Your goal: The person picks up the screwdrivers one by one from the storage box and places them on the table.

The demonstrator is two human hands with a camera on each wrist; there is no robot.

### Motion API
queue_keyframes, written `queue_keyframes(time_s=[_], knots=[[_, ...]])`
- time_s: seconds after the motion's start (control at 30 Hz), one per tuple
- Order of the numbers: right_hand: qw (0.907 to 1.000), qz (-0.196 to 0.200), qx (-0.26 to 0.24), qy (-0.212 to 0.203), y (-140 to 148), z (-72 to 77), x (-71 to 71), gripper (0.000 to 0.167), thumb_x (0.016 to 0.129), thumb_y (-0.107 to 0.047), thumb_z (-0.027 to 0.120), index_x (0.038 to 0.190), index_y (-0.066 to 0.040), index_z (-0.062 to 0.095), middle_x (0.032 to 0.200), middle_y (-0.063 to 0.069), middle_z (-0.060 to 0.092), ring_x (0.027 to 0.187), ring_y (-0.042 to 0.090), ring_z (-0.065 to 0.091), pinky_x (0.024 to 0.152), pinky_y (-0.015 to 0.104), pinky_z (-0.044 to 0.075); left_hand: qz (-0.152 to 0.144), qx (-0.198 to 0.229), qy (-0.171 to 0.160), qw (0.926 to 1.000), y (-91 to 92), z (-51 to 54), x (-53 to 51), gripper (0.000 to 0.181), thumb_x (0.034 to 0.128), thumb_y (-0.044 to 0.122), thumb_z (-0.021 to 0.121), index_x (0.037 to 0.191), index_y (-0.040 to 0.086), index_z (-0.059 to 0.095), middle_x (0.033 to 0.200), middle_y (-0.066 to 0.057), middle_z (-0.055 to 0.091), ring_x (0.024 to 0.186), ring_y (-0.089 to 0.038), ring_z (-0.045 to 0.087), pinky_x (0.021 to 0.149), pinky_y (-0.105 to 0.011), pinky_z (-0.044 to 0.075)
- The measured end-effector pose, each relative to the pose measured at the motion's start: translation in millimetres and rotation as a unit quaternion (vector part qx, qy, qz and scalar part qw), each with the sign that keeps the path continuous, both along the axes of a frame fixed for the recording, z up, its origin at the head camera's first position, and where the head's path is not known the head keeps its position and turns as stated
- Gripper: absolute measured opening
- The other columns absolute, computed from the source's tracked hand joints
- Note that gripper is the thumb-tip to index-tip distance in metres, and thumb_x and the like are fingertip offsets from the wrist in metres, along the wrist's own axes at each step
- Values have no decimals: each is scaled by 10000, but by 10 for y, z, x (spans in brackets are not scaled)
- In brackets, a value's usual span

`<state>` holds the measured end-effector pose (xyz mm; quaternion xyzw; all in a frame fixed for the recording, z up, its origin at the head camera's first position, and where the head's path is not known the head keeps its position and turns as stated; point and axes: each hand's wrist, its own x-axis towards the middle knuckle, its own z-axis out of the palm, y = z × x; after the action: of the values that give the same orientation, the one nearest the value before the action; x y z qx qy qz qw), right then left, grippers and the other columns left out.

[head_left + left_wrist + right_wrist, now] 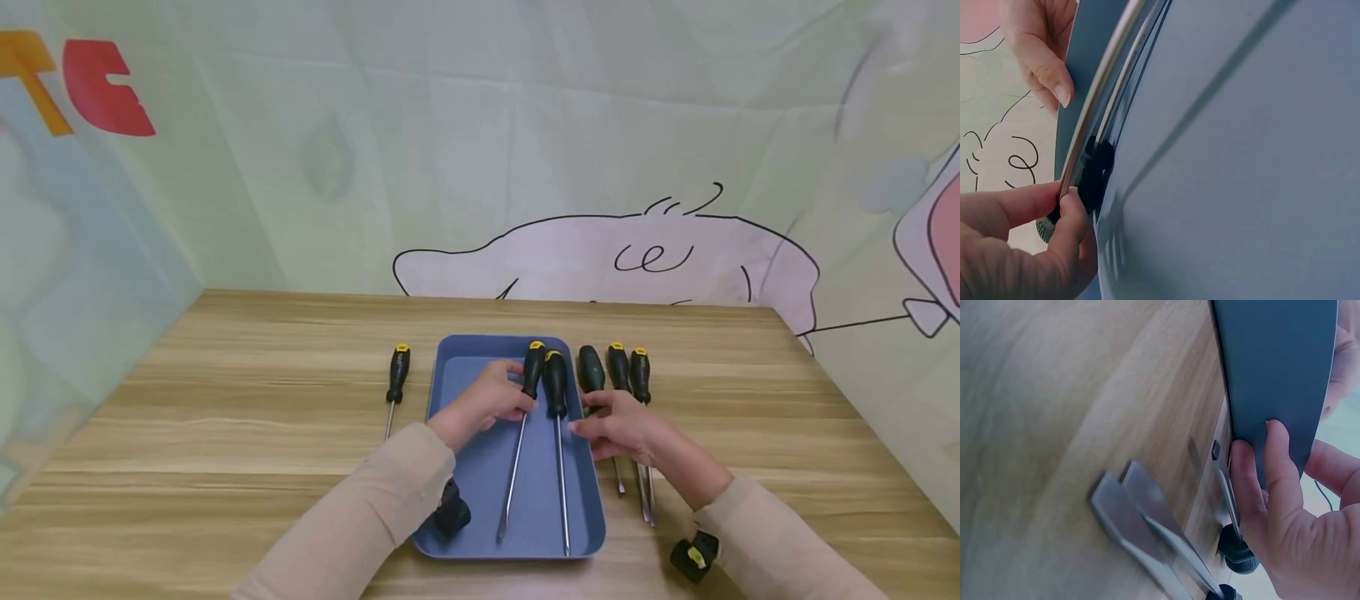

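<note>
In the head view my left hand (498,392) pinches a long screwdriver (534,367) where its black, yellow-capped handle meets the shaft. Its blade slants down over the blue tray (457,354). The left wrist view shows thumb and finger on this screwdriver's shaft (1099,94), raised off the tray floor. Another long screwdriver (556,383) lies in the tray along its right side. At the tray's right wall is my right hand (618,425). From the right wrist view, its fingers (1280,462) press the outer wall while the thumb reaches over the rim.
Right of the tray, a screwdriver with a dark green handle (591,367) lies beside two yellow-capped screwdrivers (618,367). Left of it lies one more yellow-capped screwdriver (399,371). Everything stands on a wooden table (262,375), with a printed cloth (450,167) behind.
</note>
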<state>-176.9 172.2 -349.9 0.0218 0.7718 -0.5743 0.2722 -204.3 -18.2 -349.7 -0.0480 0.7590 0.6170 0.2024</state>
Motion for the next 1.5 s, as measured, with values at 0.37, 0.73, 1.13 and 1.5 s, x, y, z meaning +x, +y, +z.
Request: queue_keyframes(time_s=[0.37,0.73,1.13,1.5], knots=[[9999,-56,86,-35,-4,-1,-17,653,873,-46,628,1379,118,251,1106,257,537,802,221,626,729,407,565,-20,63,-144,9999,-40,74,26,563,820,-69,642,1332,8,423,989,-168,585,743,-216,603,658,-267,563],[10000,-9,79,14,-4,14,8,662,870,-41,628,1378,128,239,1111,259,531,788,212,624,714,395,569,145,327,-197,9992,-128,167,35,599,803,-61,667,1343,18,419,997,-157,594,710,-188,604,606,-232,554],[10000,-5,24,1,-2,13,9,656,870,-29,622,1377,132,237,1108,255,523,795,211,617,713,396,569,194,431,-282,9985,-244,185,42,580,825,-64,643,1350,29,415,989,-153,589,777,-222,616,639,-259,562],[10000,60,-7,56,10,4,6,664,866,-31,627,1374,139,234,1099,251,531,804,214,619,710,396,569,171,521,-276,9981,-345,217,70,583,828,-95,618,1356,5,395,982,-153,581,700,-188,585,564,-220,541]])
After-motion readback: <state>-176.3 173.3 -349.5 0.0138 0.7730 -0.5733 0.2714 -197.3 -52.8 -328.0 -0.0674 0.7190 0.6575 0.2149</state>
